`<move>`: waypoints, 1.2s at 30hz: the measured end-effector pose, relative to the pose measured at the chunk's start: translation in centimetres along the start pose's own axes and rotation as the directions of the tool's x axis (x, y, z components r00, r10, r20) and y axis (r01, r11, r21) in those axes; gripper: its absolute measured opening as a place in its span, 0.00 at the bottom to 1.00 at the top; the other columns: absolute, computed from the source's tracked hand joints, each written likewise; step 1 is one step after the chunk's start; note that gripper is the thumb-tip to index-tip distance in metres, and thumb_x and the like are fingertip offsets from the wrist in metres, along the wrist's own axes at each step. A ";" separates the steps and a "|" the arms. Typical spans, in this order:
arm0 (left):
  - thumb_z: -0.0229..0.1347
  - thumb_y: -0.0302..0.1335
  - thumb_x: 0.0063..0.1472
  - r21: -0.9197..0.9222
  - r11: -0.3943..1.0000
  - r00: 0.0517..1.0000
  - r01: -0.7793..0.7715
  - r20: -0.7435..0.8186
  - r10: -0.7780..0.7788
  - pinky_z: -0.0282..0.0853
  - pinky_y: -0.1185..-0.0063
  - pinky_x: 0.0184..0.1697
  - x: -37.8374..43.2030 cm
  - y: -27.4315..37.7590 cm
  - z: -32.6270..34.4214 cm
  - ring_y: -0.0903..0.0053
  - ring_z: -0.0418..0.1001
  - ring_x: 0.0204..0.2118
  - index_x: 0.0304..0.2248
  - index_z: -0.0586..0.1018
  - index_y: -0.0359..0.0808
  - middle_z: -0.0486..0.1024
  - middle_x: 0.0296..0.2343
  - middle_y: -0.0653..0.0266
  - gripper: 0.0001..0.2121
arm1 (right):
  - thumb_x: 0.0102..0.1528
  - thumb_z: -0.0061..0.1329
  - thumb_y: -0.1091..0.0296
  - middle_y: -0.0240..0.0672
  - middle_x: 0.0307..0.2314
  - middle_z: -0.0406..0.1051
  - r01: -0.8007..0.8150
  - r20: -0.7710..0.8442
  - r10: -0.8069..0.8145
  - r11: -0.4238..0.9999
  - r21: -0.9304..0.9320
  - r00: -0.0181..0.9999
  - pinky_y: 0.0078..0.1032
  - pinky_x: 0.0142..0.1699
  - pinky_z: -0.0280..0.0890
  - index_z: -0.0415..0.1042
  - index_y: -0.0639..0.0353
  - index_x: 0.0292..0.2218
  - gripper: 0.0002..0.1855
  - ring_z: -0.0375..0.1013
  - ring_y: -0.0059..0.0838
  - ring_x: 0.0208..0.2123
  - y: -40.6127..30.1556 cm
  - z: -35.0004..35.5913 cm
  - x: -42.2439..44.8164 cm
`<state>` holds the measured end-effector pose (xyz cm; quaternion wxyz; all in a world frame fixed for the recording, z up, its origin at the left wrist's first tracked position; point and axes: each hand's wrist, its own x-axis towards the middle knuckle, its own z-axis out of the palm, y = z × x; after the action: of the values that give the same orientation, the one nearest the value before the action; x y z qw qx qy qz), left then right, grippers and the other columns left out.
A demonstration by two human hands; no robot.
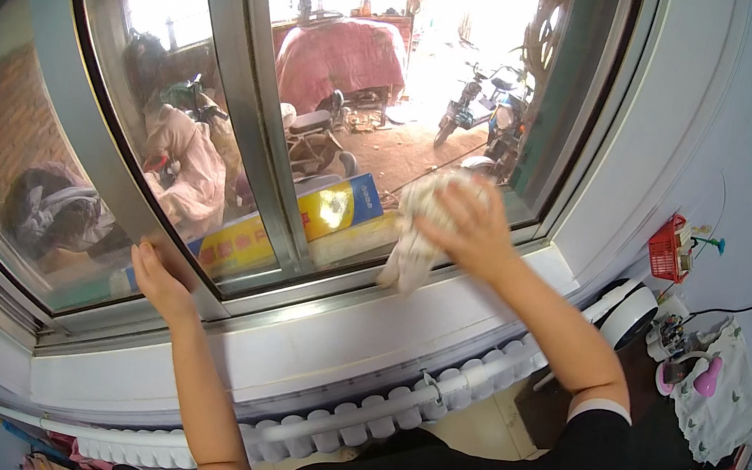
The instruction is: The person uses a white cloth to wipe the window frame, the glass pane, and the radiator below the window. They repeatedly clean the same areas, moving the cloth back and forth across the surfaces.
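Observation:
My right hand [470,224] presses a pale patterned cloth [415,245] to the lower part of the right-hand window pane [431,118]. One end of the cloth hangs down over the bottom rail of the metal sliding window frame [340,274]. Slight blur covers the hand and cloth. Further left, my left hand [163,286] rests with its fingers against the upright metal stile [127,173] of a sliding sash, holding no loose object. Below both hands runs the white window sill [346,330].
Under the sill is a white radiator [384,413] with a pipe. At right stand a dark desk [655,427], a pink lamp [708,376], a white fan [629,312] and a red basket [669,248]. Behind the glass are a yellow-and-blue box [343,211] and an electric scooter [474,106].

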<state>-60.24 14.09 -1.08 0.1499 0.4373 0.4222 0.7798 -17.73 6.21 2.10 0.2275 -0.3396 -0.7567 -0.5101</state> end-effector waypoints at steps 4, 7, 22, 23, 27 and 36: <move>0.39 0.39 0.69 -0.076 0.996 0.999 0.052 -0.006 -0.053 0.62 0.81 0.42 0.2 -0.6 -0.5 0.79 0.67 0.37 0.41 0.71 0.31 0.70 0.34 0.65 0.18 | 0.41 0.59 0.62 0.38 0.52 0.60 -0.197 -0.239 0.197 0.980 0.025 0.951 0.44 0.52 0.56 0.69 0.36 0.49 0.31 0.59 0.40 0.53 7.3 -2.8 9.5; 0.39 0.40 0.68 -0.116 0.991 0.997 0.068 -0.026 -0.071 0.62 0.82 0.41 0.9 -3.0 -1.0 0.79 0.67 0.37 0.41 0.71 0.31 0.70 0.34 0.66 0.18 | 0.36 0.62 0.65 0.35 0.50 0.61 -0.362 -0.406 0.330 0.932 -0.002 0.852 0.42 0.51 0.57 0.71 0.35 0.47 0.34 0.61 0.43 0.49 11.7 -4.4 13.3; 0.38 0.44 0.69 -0.206 0.978 0.996 0.045 -0.069 -0.060 0.59 0.87 0.25 1.7 -4.1 -1.3 0.88 0.63 0.23 0.37 0.73 0.36 0.68 0.24 0.76 0.19 | 0.52 0.51 0.59 0.31 0.44 0.63 -0.071 -0.168 0.108 0.974 0.214 0.980 0.41 0.47 0.65 0.70 0.35 0.40 0.13 0.63 0.31 0.49 -0.2 2.5 -9.1; 0.38 0.44 0.69 -0.205 0.977 0.994 0.059 -0.080 -0.077 0.59 0.87 0.25 0.7 -3.5 -0.5 0.88 0.63 0.23 0.37 0.73 0.36 0.68 0.24 0.76 0.19 | 0.51 0.51 0.59 0.31 0.43 0.63 -0.031 -0.178 0.069 0.978 0.207 0.982 0.41 0.48 0.64 0.70 0.35 0.40 0.13 0.64 0.30 0.48 0.8 2.3 -9.0; 0.37 0.44 0.70 -0.180 0.984 0.998 0.003 -0.060 -0.015 0.61 0.86 0.27 1.9 -3.7 -1.6 0.87 0.65 0.25 0.38 0.73 0.35 0.69 0.26 0.74 0.21 | 0.50 0.52 0.61 0.33 0.46 0.64 0.000 -0.308 0.041 0.991 0.132 0.951 0.38 0.47 0.63 0.71 0.36 0.43 0.17 0.66 0.33 0.44 6.1 1.6 -4.2; 0.37 0.45 0.70 -0.107 0.994 0.989 0.002 -0.144 -0.018 0.62 0.86 0.28 1.3 -2.9 -0.4 0.85 0.66 0.27 0.40 0.73 0.34 0.70 0.28 0.71 0.22 | 0.41 0.56 0.61 0.35 0.42 0.65 -0.307 -0.683 0.292 0.946 0.103 0.669 0.39 0.45 0.56 0.71 0.36 0.40 0.21 0.64 0.41 0.41 18.7 -3.1 11.7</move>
<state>-61.66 16.39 -2.77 0.1460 0.3689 0.3919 0.8301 -11.55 11.29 22.90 0.5696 -0.2466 -0.5458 -0.5629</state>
